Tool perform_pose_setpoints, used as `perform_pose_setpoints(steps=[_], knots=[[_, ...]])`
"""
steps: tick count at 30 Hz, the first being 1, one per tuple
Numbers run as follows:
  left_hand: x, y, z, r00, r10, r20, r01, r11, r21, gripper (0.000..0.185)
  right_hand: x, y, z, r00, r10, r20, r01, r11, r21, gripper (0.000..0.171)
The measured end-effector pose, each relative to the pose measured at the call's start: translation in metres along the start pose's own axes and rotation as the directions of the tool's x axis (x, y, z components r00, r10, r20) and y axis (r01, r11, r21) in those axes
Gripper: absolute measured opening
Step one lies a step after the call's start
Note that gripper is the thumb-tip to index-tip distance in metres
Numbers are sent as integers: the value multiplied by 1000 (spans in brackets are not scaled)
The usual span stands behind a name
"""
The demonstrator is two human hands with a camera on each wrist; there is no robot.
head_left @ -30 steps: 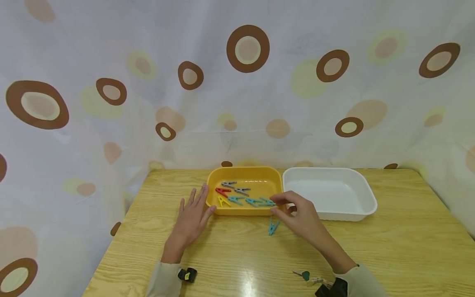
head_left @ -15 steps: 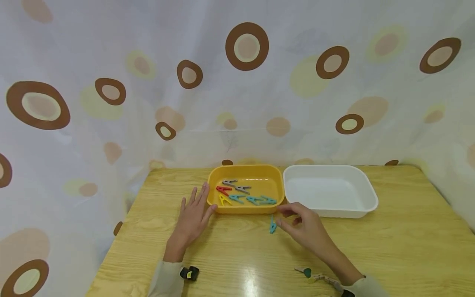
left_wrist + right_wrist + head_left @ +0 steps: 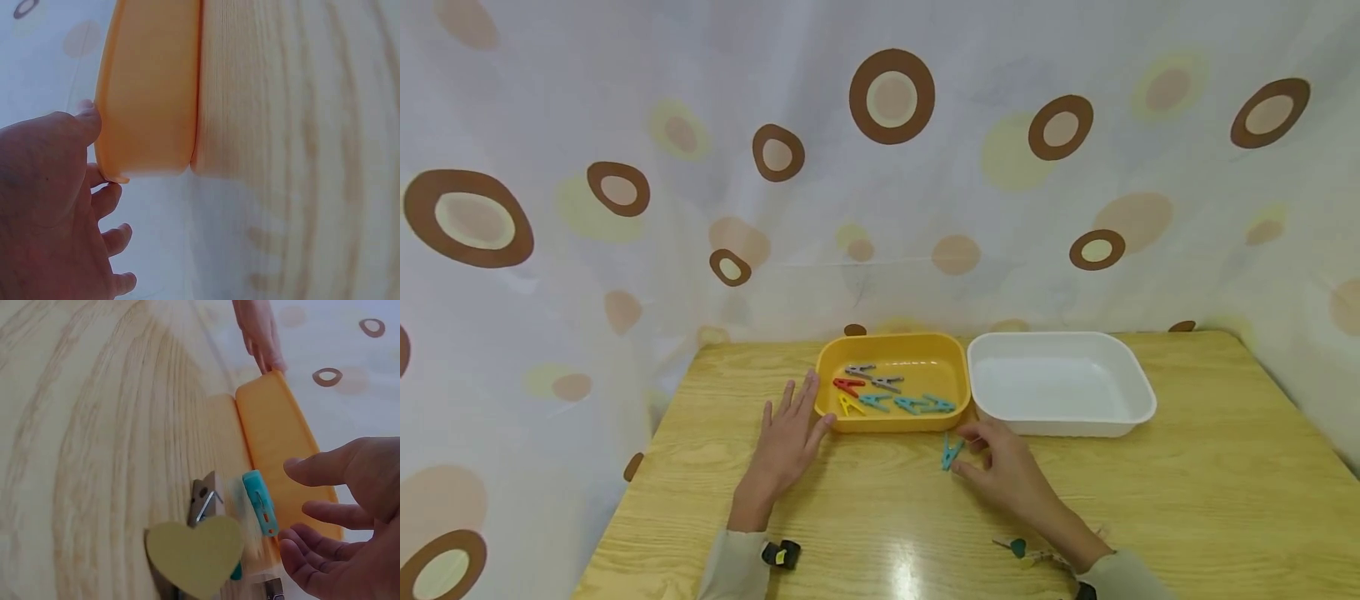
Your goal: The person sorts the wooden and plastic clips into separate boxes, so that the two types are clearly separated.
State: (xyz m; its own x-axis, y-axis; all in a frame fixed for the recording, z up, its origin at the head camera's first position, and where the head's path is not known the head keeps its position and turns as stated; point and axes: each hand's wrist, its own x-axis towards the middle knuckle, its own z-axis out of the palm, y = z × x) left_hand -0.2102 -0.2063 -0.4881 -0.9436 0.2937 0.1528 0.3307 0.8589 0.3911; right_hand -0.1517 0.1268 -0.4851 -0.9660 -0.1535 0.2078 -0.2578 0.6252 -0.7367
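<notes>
My left hand (image 3: 784,446) rests at the left end of the yellow tray (image 3: 891,426), thumb and fingertips on its rim, fingers spread. In the left wrist view the thumb (image 3: 87,125) lies along the rim at the tray's corner. A teal clothespin (image 3: 948,457) lies on the table just in front of the tray. Beside it is my right hand (image 3: 1011,471), thumb and fingers apart on its right side. The right wrist view shows a gap between the fingers, with the teal clothespin (image 3: 259,503) just past their tips.
Inside the yellow tray lie several clothespins: grey, red (image 3: 848,384), yellow (image 3: 850,406) and teal (image 3: 874,402). A white tray (image 3: 1060,427) stands against its right side. Near the right wrist lie heart-decorated clothespins (image 3: 1017,547). A patterned cloth (image 3: 820,208) hangs behind the wooden table (image 3: 865,500).
My right hand has moved from the front right corner of the yellow tray toward me, down beside the teal clothespin on the table. The left hand has stayed at the tray's end.
</notes>
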Motion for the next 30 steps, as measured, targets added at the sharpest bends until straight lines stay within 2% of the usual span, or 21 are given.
perform_pose_setpoints(steps=[9,18,30], knots=[[0,-1,1,1000,1,-7,-1,1000,7,71,7,4,9,997,41,63,-37,997,-61,34],[0,-1,1,1000,15,-13,-15,1000,-3,71,8,3,14,997,20,81,-11,993,-114,35],[-1,-1,1,1000,15,-12,-15,1000,-1,71,0,3,12,997,-12,76,18,997,-78,41]])
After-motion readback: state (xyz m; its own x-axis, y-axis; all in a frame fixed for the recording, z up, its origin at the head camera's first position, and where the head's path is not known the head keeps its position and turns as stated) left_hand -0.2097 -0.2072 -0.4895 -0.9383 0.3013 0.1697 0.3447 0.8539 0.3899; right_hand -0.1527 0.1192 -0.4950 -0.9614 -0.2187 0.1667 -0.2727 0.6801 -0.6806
